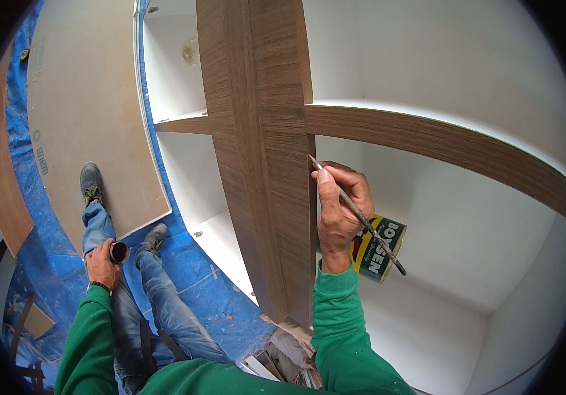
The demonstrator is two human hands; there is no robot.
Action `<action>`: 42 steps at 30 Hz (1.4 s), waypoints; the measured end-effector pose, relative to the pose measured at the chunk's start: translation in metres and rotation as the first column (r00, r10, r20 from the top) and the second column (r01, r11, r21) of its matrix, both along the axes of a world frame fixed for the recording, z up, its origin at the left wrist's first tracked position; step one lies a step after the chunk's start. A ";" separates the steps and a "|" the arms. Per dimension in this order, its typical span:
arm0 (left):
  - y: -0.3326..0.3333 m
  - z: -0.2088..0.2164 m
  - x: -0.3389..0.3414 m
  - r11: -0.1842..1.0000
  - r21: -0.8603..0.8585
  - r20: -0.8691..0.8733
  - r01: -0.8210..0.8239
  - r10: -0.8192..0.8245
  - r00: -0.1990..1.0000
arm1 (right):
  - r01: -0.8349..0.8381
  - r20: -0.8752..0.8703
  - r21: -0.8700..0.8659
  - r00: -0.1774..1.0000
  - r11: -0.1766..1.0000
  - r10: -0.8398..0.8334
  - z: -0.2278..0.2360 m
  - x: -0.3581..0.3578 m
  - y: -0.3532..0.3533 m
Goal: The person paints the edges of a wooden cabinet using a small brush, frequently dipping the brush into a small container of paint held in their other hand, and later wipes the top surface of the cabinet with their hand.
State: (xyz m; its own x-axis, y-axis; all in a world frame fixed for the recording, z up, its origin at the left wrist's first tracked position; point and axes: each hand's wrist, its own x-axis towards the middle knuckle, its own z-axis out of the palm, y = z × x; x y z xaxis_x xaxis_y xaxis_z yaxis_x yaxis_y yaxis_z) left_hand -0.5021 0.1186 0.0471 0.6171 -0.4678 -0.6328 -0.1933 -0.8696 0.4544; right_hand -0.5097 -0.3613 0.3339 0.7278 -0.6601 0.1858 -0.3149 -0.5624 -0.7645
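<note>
My right hand [342, 204] pinches a thin paintbrush [360, 214], its tip close to the edge of a brown wood-grain cabinet panel [286, 184]. Whether the bristles touch the wood I cannot tell. Beyond that wrist a green and yellow paint can [379, 250] lies tilted in view inside a white cabinet compartment [447, 224], partly hidden by the hand. Down at the left, my left hand [102, 264] is wrapped round a small dark cup [119, 253], held by my leg; its contents are too dark to make out.
A wood-grain shelf edge [427, 135] runs right from the panel. More white compartments [191, 171] open on its left. Blue sheeting [191, 273] covers the floor, with a large tan board [92, 85] on it under one shoe. A curved brown panel [3, 158] lies at far left.
</note>
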 end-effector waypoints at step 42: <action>-0.007 0.003 0.011 1.000 -0.003 -0.033 -0.004 0.004 0.999 | 0.035 -0.020 0.004 0.999 0.999 -0.035 0.006 0.004 0.002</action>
State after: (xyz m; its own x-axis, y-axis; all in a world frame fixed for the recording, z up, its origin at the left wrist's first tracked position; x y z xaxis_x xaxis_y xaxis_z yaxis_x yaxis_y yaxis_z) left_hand -0.4911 0.1119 0.0502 0.5982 -0.4669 -0.6513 -0.1746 -0.8692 0.4627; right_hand -0.5059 -0.3589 0.3396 0.7076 -0.6862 0.1687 -0.3499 -0.5476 -0.7601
